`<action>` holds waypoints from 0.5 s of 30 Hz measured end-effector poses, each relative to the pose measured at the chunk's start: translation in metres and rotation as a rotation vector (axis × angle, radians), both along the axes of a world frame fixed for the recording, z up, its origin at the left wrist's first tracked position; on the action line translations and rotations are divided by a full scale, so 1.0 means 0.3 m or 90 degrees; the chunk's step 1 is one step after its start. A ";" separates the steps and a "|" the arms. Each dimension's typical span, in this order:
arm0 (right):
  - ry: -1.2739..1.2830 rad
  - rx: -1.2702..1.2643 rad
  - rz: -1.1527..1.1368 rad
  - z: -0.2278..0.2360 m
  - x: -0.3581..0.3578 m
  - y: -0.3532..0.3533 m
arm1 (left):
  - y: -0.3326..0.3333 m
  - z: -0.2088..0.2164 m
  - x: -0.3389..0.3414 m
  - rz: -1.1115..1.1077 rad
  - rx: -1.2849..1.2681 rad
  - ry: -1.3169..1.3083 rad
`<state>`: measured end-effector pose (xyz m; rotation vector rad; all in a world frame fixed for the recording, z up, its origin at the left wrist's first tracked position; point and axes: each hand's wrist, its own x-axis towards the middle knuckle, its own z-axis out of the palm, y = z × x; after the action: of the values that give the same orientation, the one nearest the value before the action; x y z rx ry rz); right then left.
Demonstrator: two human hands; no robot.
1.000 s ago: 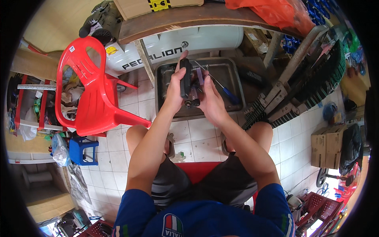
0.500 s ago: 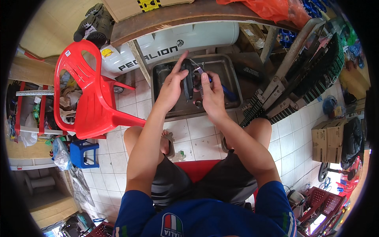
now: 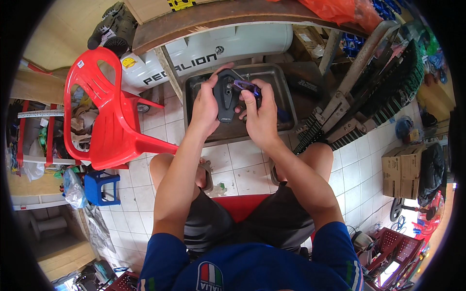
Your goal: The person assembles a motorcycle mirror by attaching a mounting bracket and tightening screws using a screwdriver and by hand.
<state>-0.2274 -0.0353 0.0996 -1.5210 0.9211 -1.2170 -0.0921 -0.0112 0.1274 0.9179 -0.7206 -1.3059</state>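
Note:
Over a dark metal tray (image 3: 277,80), my left hand (image 3: 206,104) is closed on a black, roughly triangular part (image 3: 226,107) with a tapered recess and a small round fitting near its top. Its broad face is turned up. My right hand (image 3: 262,114) grips a purple metallic tool (image 3: 246,86) with slots in its body, the thumb pressed along it. The tool's end is close to the round fitting; whether they touch I cannot tell. Something blue (image 3: 283,115) lies in the tray, partly behind my right hand.
A red plastic chair (image 3: 109,131) stands at the left, with a blue stool (image 3: 103,186) nearby. Behind the tray lies a white cylindrical tank (image 3: 252,46) under a wooden shelf (image 3: 218,23). Metal-framed black parts (image 3: 340,109) lean at the right, beyond which cardboard boxes (image 3: 402,169) stand.
The black part has been turned from edge-on to show its broad face. My right hand has shifted slightly, and the purple tool now lies more sideways over the part.

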 end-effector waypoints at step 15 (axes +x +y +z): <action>0.090 -0.237 -0.073 -0.011 -0.022 -0.011 | 0.008 -0.004 -0.007 0.032 -0.008 -0.013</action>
<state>-0.2340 -0.0385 0.0964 -1.8887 0.9201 -1.4369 -0.0941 -0.0088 0.1262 0.9350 -0.7164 -1.2487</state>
